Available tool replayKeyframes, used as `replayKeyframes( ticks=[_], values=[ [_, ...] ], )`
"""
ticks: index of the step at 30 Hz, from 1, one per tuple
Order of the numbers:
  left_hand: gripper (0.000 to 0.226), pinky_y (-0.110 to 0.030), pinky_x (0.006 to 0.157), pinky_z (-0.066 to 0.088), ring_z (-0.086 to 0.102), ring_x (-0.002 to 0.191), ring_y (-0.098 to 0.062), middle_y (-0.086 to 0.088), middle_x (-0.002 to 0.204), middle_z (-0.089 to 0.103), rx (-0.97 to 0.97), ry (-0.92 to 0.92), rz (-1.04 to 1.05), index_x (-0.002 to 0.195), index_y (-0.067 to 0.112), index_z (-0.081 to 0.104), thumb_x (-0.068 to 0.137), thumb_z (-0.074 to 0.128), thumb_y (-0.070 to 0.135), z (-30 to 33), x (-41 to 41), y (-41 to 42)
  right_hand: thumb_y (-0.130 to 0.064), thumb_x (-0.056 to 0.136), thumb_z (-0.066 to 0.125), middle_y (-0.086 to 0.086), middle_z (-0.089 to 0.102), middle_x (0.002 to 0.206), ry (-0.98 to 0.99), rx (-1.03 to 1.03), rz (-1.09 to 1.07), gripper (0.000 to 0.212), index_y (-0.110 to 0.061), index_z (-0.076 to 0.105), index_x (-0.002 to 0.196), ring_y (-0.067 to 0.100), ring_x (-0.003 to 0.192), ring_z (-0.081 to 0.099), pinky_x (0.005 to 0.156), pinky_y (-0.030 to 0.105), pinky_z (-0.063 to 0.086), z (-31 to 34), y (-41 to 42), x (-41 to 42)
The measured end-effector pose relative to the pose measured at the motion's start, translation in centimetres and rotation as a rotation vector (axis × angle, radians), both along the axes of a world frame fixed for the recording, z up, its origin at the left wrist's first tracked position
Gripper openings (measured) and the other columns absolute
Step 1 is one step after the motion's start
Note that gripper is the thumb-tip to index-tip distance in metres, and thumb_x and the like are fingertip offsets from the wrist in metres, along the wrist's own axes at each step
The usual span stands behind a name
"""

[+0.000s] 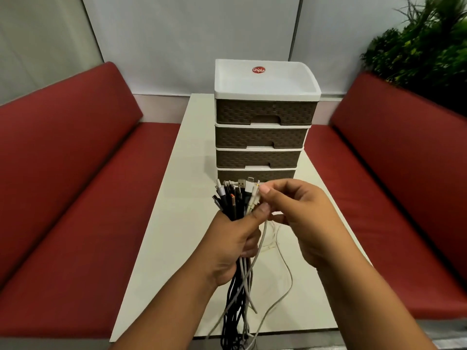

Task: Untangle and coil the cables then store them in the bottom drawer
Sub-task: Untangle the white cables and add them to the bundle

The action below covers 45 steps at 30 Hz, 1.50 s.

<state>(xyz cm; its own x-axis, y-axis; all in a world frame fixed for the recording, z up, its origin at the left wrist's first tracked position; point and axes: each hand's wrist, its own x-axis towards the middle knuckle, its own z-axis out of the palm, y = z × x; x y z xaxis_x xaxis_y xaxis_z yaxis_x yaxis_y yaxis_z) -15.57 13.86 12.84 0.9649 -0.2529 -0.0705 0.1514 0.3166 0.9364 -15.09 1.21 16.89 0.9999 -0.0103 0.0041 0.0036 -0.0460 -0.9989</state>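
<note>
My left hand [232, 243] grips a thick bundle of black, grey and white cables [233, 200] upright above the table, plug ends fanned out at the top. The cable tails [237, 311] hang down past the table's near edge. My right hand [300, 215] pinches the white plug ends at the bundle's right side between thumb and fingers. Behind the bundle stands a drawer unit [262, 137] with brown woven-pattern fronts and a white top. Its bottom drawer [255, 174] is shut and partly hidden by the plugs.
The white table [182, 198] runs between two red cushioned benches, one bench on the left [75, 198] and another bench on the right [391, 185]. A loose white cable [285, 263] loops on the table under my right hand. Green plants [427, 46] fill the back right corner.
</note>
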Motion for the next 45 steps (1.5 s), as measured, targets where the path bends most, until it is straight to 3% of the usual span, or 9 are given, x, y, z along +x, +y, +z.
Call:
replayKeyframes(
  ticks=[6, 17, 22, 28, 32, 35, 37, 40, 45],
  values=[
    [0.017, -0.019, 0.042, 0.015, 0.020, 0.039, -0.006, 0.009, 0.048, 0.033, 0.023, -0.022, -0.039, 0.079, 0.016, 0.067, 0.083, 0.065, 0.033, 0.2, -0.1, 0.5, -0.019, 0.070, 0.075, 0.000, 0.061, 0.069, 0.250, 0.346, 0.065, 0.031, -0.013, 0.073, 0.100, 0.006, 0.057, 0.054, 0.063, 0.023, 0.040, -0.4, -0.5, -0.1],
    [0.077, -0.018, 0.038, 0.020, 0.020, 0.038, -0.005, 0.005, 0.050, 0.021, -0.188, 0.116, 0.177, 0.100, 0.004, 0.061, 0.062, 0.073, 0.071, -0.9, 1.4, 0.9, -0.007, 0.074, 0.074, 0.008, 0.067, 0.072, 0.037, 0.333, -0.108, 0.017, -0.003, 0.074, 0.091, 0.017, 0.062, 0.056, 0.062, 0.025, 0.045, -3.7, 1.7, -3.1],
    [0.038, -0.025, 0.054, 0.044, 0.052, 0.047, -0.015, 0.003, 0.053, 0.037, -0.129, 0.155, 0.211, 0.081, 0.011, 0.068, 0.070, 0.080, 0.045, -1.0, 1.0, 0.2, 0.004, 0.080, 0.071, 0.014, 0.071, 0.074, 0.003, 0.289, -0.110, 0.007, -0.001, 0.071, 0.085, 0.016, 0.068, 0.067, 0.066, 0.022, 0.052, -4.8, 3.3, -4.2],
    [0.039, -0.018, 0.041, 0.028, 0.025, 0.045, -0.006, 0.005, 0.055, 0.026, -0.191, 0.168, 0.223, 0.062, 0.019, 0.044, 0.090, 0.061, 0.041, -0.9, 0.7, 0.2, -0.015, 0.087, 0.068, 0.008, 0.065, 0.067, 0.015, 0.338, -0.063, 0.014, -0.004, 0.068, 0.077, 0.016, 0.062, 0.057, 0.062, 0.025, 0.047, -6.4, 3.7, -5.4],
    [0.042, -0.019, 0.045, 0.034, 0.033, 0.047, -0.008, 0.005, 0.055, 0.033, -0.217, 0.139, 0.176, 0.056, 0.022, 0.044, 0.088, 0.057, 0.045, -1.0, 0.5, 1.0, -0.027, 0.095, 0.058, -0.003, 0.058, 0.060, -0.031, -0.048, -0.157, 0.028, -0.012, 0.062, 0.072, 0.009, 0.056, 0.054, 0.058, 0.020, 0.044, -11.6, 1.3, -4.7],
    [0.048, -0.025, 0.059, 0.051, 0.061, 0.071, -0.011, 0.003, 0.070, 0.054, -0.254, 0.174, 0.131, 0.048, 0.023, 0.055, 0.089, 0.052, 0.048, -0.9, -0.1, 1.5, -0.032, 0.094, 0.060, -0.001, 0.063, 0.085, -0.016, -0.597, -0.218, 0.014, -0.020, 0.064, 0.088, 0.016, 0.078, 0.061, 0.069, 0.033, 0.049, -17.6, -2.8, -1.7],
    [0.049, -0.025, 0.053, 0.052, 0.060, 0.059, -0.010, 0.004, 0.063, 0.052, -0.266, 0.201, 0.120, 0.050, 0.023, 0.050, 0.092, 0.049, 0.050, -0.8, -0.6, 1.5, -0.034, 0.090, 0.063, 0.005, 0.060, 0.105, 0.063, -0.863, -0.188, 0.025, -0.018, 0.063, 0.109, 0.024, 0.096, 0.059, 0.080, 0.037, 0.050, -20.0, -5.2, 0.0],
    [0.046, -0.017, 0.038, 0.031, 0.029, 0.037, -0.003, 0.008, 0.049, 0.028, -0.276, 0.219, 0.098, 0.060, 0.022, 0.038, 0.095, 0.046, 0.050, -0.8, -1.3, 1.6, -0.027, 0.092, 0.061, 0.008, 0.058, 0.109, 0.146, -0.980, -0.072, 0.031, -0.013, 0.058, 0.119, 0.027, 0.099, 0.058, 0.080, 0.035, 0.048, -21.3, -6.6, 0.8],
    [0.043, -0.016, 0.036, 0.012, 0.018, 0.032, -0.003, 0.008, 0.045, 0.020, -0.277, 0.196, 0.076, 0.060, 0.021, 0.036, 0.092, 0.050, 0.045, -0.5, -2.5, 1.9, -0.011, 0.090, 0.050, 0.002, 0.052, 0.087, 0.210, -1.067, 0.121, 0.015, -0.017, 0.045, 0.077, 0.019, 0.084, 0.054, 0.056, 0.021, 0.032, -21.0, -6.4, -0.9]
  ],
)
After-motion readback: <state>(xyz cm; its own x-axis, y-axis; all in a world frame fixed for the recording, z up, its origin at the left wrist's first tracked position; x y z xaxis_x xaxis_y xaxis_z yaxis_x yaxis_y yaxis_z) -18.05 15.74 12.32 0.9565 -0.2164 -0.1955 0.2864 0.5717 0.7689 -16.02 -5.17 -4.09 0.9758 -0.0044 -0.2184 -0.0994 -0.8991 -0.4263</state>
